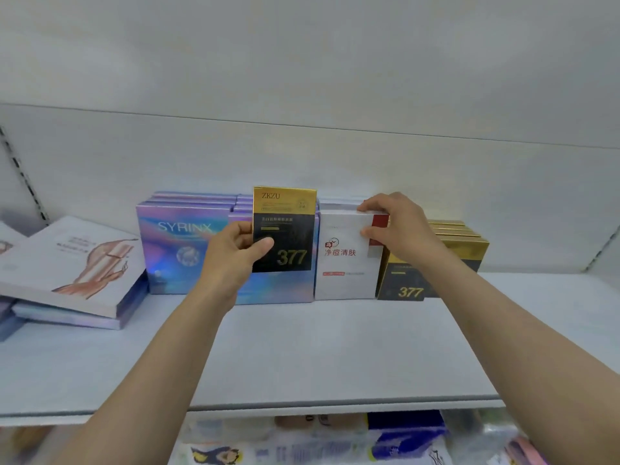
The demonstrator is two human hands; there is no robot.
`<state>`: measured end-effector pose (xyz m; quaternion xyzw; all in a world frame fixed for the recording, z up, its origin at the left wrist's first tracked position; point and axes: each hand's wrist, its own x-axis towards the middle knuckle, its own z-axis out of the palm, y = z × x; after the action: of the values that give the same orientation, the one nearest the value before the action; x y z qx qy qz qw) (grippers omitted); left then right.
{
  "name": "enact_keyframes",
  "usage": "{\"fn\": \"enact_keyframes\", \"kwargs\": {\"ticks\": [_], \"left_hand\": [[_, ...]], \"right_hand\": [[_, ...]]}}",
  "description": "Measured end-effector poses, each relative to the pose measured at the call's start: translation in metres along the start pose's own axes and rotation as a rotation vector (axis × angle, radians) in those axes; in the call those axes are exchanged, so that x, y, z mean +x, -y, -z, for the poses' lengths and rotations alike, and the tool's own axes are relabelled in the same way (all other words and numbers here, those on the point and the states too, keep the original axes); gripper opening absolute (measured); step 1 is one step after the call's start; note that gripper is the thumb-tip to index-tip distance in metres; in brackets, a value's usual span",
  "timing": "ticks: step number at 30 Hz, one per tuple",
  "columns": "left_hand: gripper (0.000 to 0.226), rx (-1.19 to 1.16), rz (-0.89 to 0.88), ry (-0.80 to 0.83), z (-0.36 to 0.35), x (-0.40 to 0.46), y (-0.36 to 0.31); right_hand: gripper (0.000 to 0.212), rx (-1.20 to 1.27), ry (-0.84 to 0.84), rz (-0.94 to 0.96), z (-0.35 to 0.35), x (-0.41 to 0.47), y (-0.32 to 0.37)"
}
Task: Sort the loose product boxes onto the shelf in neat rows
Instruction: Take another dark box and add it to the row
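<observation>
My left hand (235, 253) pinches a black and gold "377" box (285, 226) by its lower left edge and holds it upright in front of the iridescent SYRINX boxes (181, 243). My right hand (396, 226) grips the top right corner of the front white box with red characters (345, 263), which stands upright in a row on the shelf (318, 347). To the right of it stands a row of black and gold 377 boxes (409, 283), partly hidden by my right wrist.
At the left lies a tilted pile of flat boxes, a white one with a pink figure print (70, 263) on top. A slotted upright (23, 176) runs up the back left corner. A lower shelf (335, 441) holds blurred packets.
</observation>
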<state>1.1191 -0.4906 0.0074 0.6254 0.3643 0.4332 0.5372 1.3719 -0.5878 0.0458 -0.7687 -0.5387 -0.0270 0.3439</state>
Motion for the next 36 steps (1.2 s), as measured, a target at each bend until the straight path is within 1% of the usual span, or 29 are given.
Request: {"fn": "enact_keyframes", "kwargs": {"ticks": [3, 7, 10, 11, 12, 13, 14, 15, 17, 19, 21, 24, 27, 30, 32, 36], "left_hand": [[0.025, -0.020, -0.002, -0.032, -0.007, -0.002, -0.002], [0.025, -0.013, 0.009, -0.034, -0.027, -0.006, -0.005], [0.025, -0.011, 0.016, -0.028, -0.043, -0.010, -0.007], [0.025, -0.013, 0.016, -0.019, -0.048, -0.012, -0.008], [0.025, -0.012, 0.015, -0.006, -0.055, -0.014, -0.009], [0.025, -0.017, 0.010, 0.012, -0.061, -0.016, -0.011], [0.024, -0.023, 0.000, 0.036, -0.068, -0.017, -0.013], [0.024, -0.027, -0.012, 0.067, -0.077, -0.019, -0.016], [0.024, -0.015, -0.039, 0.141, -0.099, -0.021, -0.021], [0.025, 0.010, -0.067, 0.200, -0.124, -0.021, -0.024], [0.031, 0.122, -0.155, 0.180, -0.150, -0.021, -0.023], [0.050, 0.474, -0.391, 0.103, -0.184, -0.022, -0.020], [0.061, 0.702, -0.563, 0.160, -0.211, -0.022, -0.013], [0.068, 0.862, -0.606, 0.215, -0.229, -0.015, 0.001], [0.070, 0.912, -0.600, 0.188, -0.235, -0.010, 0.010], [0.065, 0.938, -0.624, 0.103, -0.241, -0.007, 0.020]], "right_hand": [[0.036, -0.082, -0.029, 0.048, -0.004, 0.010, -0.008], [0.039, -0.123, -0.080, 0.130, -0.007, 0.015, -0.017], [0.043, -0.167, -0.092, 0.140, -0.008, 0.013, -0.021], [0.039, -0.112, -0.107, 0.127, -0.004, 0.013, -0.021], [0.034, 0.015, -0.116, 0.106, 0.005, 0.011, -0.020], [0.029, 0.203, -0.092, 0.068, 0.016, 0.009, -0.016], [0.028, 0.397, -0.029, 0.031, 0.028, 0.006, -0.014], [0.031, 0.529, 0.047, 0.018, 0.041, 0.002, -0.013], [0.035, 0.560, 0.149, 0.057, 0.060, -0.005, -0.020], [0.031, 0.553, 0.158, 0.059, 0.076, -0.011, -0.036], [0.026, 0.580, 0.118, 0.013, 0.095, -0.017, -0.059], [0.025, 0.604, 0.064, -0.068, 0.122, -0.028, -0.102], [0.024, 0.562, 0.056, -0.147, 0.137, -0.040, -0.141], [0.022, 0.525, 0.063, -0.202, 0.135, -0.049, -0.169], [0.024, 0.481, 0.053, -0.220, 0.126, -0.052, -0.183], [0.025, 0.364, 0.010, -0.217, 0.106, -0.049, -0.197]]}}
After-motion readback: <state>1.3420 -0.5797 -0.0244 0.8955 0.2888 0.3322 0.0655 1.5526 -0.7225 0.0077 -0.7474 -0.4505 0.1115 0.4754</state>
